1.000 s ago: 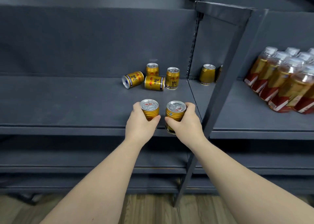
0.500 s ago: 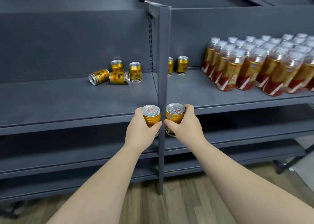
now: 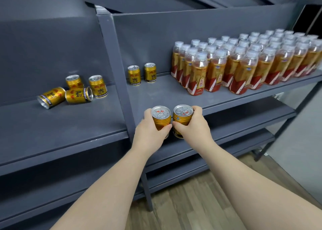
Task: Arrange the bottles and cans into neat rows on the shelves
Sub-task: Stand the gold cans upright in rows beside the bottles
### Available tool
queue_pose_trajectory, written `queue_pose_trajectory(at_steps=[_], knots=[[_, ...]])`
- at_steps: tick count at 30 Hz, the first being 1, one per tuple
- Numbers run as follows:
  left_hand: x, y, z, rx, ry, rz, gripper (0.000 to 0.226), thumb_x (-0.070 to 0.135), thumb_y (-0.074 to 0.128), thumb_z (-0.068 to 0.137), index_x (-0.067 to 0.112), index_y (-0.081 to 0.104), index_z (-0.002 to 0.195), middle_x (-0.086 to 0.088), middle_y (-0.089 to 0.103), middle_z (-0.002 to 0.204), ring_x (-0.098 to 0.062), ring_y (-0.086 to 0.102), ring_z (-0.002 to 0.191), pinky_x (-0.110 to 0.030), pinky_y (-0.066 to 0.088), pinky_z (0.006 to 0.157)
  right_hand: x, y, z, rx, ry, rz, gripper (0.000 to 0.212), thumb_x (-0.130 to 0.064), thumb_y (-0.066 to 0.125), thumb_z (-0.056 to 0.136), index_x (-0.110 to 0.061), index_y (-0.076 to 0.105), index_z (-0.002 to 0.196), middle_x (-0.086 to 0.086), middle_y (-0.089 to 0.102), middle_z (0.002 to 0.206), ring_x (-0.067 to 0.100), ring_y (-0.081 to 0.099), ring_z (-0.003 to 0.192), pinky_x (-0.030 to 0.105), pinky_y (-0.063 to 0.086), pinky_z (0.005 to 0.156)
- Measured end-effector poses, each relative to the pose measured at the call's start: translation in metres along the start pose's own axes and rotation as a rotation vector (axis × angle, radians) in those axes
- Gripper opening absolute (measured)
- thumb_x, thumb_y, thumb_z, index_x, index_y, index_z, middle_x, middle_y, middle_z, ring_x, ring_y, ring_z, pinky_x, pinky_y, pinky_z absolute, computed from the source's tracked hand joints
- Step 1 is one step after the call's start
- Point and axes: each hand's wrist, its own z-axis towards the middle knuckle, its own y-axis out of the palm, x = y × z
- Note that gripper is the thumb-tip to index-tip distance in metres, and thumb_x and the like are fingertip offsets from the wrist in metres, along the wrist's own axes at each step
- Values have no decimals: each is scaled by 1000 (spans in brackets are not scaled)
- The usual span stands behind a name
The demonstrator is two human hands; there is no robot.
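**A:** Both hands are at the front edge of the right-hand shelf [image 3: 162,93]. The left hand [image 3: 149,130] is wrapped round a gold can [image 3: 161,118], thumb across its front, and the can is upright.

**B:** And the right hand [image 3: 191,126] grips the twin can [image 3: 183,114], upright too. The two are side by side, just about touching.

**A:** Deep in that bay, a pair of cans [image 3: 134,75] stands upright near the back wall, just right of the post [image 3: 113,58].

**B:** Further right, the bottles [image 3: 244,64] of amber drink, white caps, stand packed in tidy rows.

**A:** Left of the post it's messier: two standing cans [image 3: 98,86] at the back, two toppled cans [image 3: 79,94] on their sides in front, bunched close.
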Motion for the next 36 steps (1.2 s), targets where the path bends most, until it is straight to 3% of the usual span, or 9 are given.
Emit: queue_pose_trajectory(at_steps=[7, 13, 19, 23, 36], knots=[[13, 15, 53, -21, 53, -52, 71, 44, 77, 83, 25, 37, 138, 2, 57, 133, -21, 56, 117, -37, 52, 95, -4, -3, 41, 71, 7, -20, 63, -36, 80, 81, -25, 37, 126, -9, 54, 111, 11, 54, 95, 20, 41, 69], [12, 18, 92, -6, 45, -61, 74, 42, 76, 84, 21, 34, 142, -2, 55, 135, -22, 55, 119, -32, 50, 90, -5, 1, 75, 96, -5, -12, 72, -33, 79, 83, -21, 34, 138, -10, 52, 117, 12, 54, 104, 25, 43, 83], [10, 23, 125, 41, -15, -63, 76, 37, 75, 87, 19, 30, 146, -4, 48, 139, -21, 50, 124, -24, 42, 87, -4, 9, 119, 34, -13, -27, 77, -34, 80, 83, -21, 31, 141, -2, 56, 133, 15, 56, 109, 30, 49, 91], [12, 28, 148, 130, -88, -61, 80, 34, 76, 86, 18, 29, 149, -3, 40, 142, -20, 46, 127, -22, 37, 88, -1, 11, 154, -17, -68, -33, 76, -35, 80, 82, -20, 33, 140, -1, 57, 130, 11, 53, 101, 27, 46, 87], [18, 48, 191, 325, -273, -102, 77, 25, 79, 84, 19, 34, 146, -2, 46, 142, -17, 48, 126, -22, 37, 91, 7, 25, 238, -231, -173, -7, 75, -35, 82, 80, -17, 35, 137, 0, 59, 128, 12, 55, 103, 26, 45, 88]])
